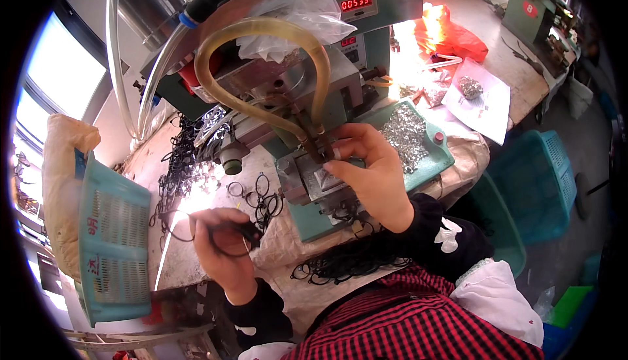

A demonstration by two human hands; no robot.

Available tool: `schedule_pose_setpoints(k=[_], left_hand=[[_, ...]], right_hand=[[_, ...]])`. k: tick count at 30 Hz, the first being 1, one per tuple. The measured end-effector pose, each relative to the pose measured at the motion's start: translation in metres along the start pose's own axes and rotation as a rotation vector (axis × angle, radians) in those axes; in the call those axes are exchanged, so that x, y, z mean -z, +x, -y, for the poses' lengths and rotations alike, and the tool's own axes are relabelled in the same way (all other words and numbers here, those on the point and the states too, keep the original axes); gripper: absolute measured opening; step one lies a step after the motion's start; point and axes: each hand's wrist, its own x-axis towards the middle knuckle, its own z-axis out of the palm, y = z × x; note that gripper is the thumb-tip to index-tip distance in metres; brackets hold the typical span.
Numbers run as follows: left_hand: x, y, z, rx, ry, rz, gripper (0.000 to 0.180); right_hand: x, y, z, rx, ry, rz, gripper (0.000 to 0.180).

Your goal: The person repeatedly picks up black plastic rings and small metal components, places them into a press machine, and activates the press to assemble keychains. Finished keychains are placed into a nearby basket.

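My left hand (pixel 221 245) is closed around a thin black cord loop with a black piece at its end (pixel 243 231), held low over the workbench. My right hand (pixel 367 167) reaches up to the green press machine (pixel 307 92); its fingertips pinch a small silver part (pixel 335 153) at the machine's metal die block (pixel 320 180), just under the bent yellowish hose (pixel 261 30). Loose black rings (pixel 261 193) lie on the bench between my two hands.
A pile of black loops (pixel 186 157) lies left of the machine, more hang at the bench's front edge (pixel 347 262). A green tray of small silver parts (pixel 409 137) sits right of the die. Teal baskets stand at left (pixel 111 242) and right (pixel 543 177).
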Motion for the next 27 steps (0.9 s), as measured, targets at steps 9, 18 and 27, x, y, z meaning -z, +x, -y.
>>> schedule_pose_setpoints(k=[9,18,27], left_hand=[[-0.08,-0.036,-0.024,0.889,-0.089,0.503,0.028],[-0.089,-0.012,-0.027,0.147,0.062,0.141,0.026],[-0.079,0.048,-0.022,-0.445,0.392,0.037,0.027]], right_hand=[[0.002,-0.008,0.026,-0.065,-0.169,0.07,0.058],[-0.007,-0.001,-0.009,0.164,-0.102,0.014,0.055],[-0.007,-0.004,-0.015,0.117,0.052,-0.051,0.058]])
